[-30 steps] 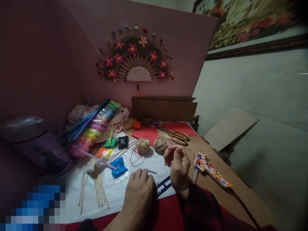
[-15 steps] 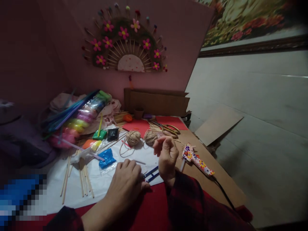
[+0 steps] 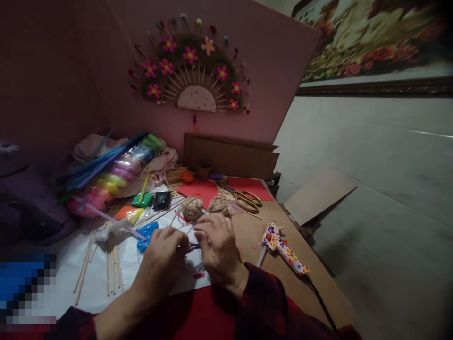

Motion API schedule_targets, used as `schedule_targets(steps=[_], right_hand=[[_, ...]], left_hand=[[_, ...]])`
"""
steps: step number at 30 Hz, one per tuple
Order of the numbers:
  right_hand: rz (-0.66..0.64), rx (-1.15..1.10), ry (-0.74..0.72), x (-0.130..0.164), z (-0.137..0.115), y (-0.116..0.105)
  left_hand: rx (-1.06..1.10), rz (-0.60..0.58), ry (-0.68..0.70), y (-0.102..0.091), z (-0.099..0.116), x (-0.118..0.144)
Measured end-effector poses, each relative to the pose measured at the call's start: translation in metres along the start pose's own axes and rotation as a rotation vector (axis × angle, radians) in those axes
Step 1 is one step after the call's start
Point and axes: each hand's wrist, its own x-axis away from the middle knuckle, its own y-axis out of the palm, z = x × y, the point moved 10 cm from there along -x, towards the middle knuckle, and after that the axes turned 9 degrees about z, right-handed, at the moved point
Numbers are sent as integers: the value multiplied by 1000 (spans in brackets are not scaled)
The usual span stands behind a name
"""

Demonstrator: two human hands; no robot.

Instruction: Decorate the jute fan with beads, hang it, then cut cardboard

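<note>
My left hand point(image 3: 161, 255) and my right hand point(image 3: 219, 248) meet above the white sheet, fingers bent and pinched. Between their fingertips a thin dark blue strip point(image 3: 194, 246) shows edge-on; most of it is hidden by the fingers. Both hands grip it, one at each end. Just behind the right hand lie two balls of jute twine, the left ball point(image 3: 191, 208) and the right ball point(image 3: 218, 207). A blue packet point(image 3: 146, 235) lies beyond the left hand. Below the hands a small red scrap point(image 3: 198, 275) rests on the white sheet point(image 3: 67, 283).
A flower-patterned glue gun point(image 3: 285, 248) with a black cord lies on the brown board point(image 3: 318, 293) at right. Gold-handled scissors point(image 3: 244, 198) lie behind, by red sheets point(image 3: 249, 188). Wooden sticks point(image 3: 112, 264), coloured packets and a bag of bright clay point(image 3: 120, 172) fill the left.
My right hand has come down and left to join my left hand. The dark blue piece, which lay low between them, is now lifted and held in both hands.
</note>
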Motion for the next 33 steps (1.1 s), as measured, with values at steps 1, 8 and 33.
schedule_targets(steps=[1,8,33], right_hand=[[-79,53,-41,1,-2,9],[-264,133,-213,5,-5,28],[46,701,499,-3,124,-31]], left_hand=[[21,63,8,-9,-3,-5],[127,253,73,-45,-2,-17],[213,186,-148,-19,-24,-9]])
